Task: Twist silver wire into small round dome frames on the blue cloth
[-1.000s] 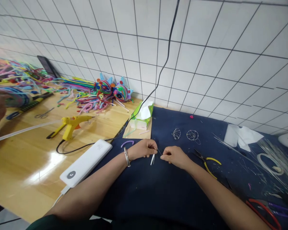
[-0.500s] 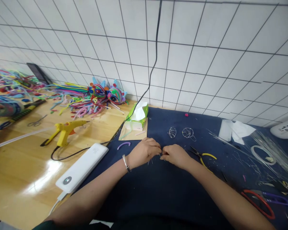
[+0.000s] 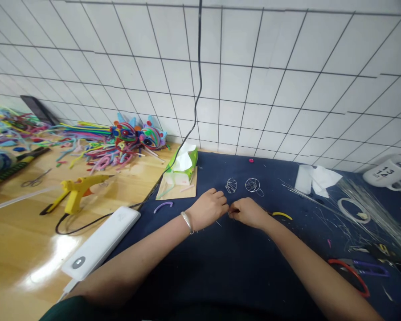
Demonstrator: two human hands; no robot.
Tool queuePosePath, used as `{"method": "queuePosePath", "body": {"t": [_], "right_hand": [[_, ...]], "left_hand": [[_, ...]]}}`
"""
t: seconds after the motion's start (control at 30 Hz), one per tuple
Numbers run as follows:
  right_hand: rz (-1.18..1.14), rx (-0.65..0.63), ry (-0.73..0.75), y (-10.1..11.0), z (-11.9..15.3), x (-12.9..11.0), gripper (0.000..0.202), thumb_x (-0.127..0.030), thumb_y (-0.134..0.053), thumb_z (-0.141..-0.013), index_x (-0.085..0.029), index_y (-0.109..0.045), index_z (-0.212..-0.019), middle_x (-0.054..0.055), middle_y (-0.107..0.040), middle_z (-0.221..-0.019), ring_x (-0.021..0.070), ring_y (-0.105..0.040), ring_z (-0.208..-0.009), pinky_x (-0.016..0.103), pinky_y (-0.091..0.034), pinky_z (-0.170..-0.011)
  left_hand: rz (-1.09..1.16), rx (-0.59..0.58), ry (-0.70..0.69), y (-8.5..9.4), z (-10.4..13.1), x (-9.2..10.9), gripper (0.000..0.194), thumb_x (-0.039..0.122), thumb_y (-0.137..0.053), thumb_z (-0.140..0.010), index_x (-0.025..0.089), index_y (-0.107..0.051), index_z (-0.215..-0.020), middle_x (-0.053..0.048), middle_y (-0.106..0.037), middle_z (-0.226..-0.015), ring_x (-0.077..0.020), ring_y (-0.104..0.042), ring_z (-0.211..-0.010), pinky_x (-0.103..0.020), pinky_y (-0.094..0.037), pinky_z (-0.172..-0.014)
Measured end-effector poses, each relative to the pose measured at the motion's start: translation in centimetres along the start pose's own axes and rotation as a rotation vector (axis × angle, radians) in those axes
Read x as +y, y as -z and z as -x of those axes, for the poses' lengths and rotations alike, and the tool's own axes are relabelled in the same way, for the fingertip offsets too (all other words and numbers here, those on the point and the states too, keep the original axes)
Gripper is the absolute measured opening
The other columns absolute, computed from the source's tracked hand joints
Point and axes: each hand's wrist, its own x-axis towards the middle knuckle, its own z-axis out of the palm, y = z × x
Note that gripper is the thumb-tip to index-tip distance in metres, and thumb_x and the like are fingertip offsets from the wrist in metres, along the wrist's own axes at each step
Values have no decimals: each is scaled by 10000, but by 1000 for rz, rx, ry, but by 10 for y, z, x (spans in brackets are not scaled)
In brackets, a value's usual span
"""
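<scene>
Fingertip to fingertip, my left hand [image 3: 210, 208] and my right hand [image 3: 249, 212] meet over the dark blue cloth [image 3: 220, 263]. Both are closed in a pinch. Thin wire ends poke out beneath my left fingers, and a small bit of wire shows at my right fingertips; most of it is hidden. A silver bangle [image 3: 187, 222] circles my left wrist. Just beyond the hands lie two small wire frames, one [image 3: 231, 185] domed and one [image 3: 253, 185] round with a loop. The yellow-handled pliers [image 3: 282, 215] are partly covered by my right hand.
At left are a yellow glue gun [image 3: 75, 194], a white power bank [image 3: 102, 243] and colourful pipe cleaners [image 3: 110, 154]. A tissue pack [image 3: 184, 167] stands near the tiled wall. Rightward lie loose wires [image 3: 374, 209], red-handled cutters [image 3: 354, 276] and a white mug [image 3: 389, 173].
The view has shifted slightly right. My left hand has turned a little, and my right hand now covers more of the pliers. Both hands remain together.
</scene>
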Motion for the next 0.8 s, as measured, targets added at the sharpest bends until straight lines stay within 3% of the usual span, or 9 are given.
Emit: {"method": "queuePosePath", "body": {"t": [0.4,0.6,0.8], "right_hand": [[-39,35,-71,-9,-3,10,139,-203,-535,-717,-211,-668,-755,10,-678,-755,139,-598,-697,205,-351,-596],[-81,87,-93,-9,-4,7,144,-203,-532,-727,-211,-663,-786,1,-668,-760,126,-587,-707,203,-362,-626],[-343,157,-152,-15,-5,10,143,-232,-532,-724,-188,-655,-782,-4,-646,-687,108,-573,-613,206,-395,-587]], "left_hand": [[33,-13,42,-18,-2,2,174,167,-427,-853,156,-561,-743,-53,-518,-711,-177,-435,-725,-332,-273,-645],[19,-18,123,-18,0,1,157,159,-421,-844,161,-555,-760,-58,-522,-711,-190,-439,-725,-339,-291,-658],[37,3,260,-14,3,2,134,137,-449,-809,172,-577,-786,-60,-539,-713,-197,-465,-730,-336,-321,-666]]}}
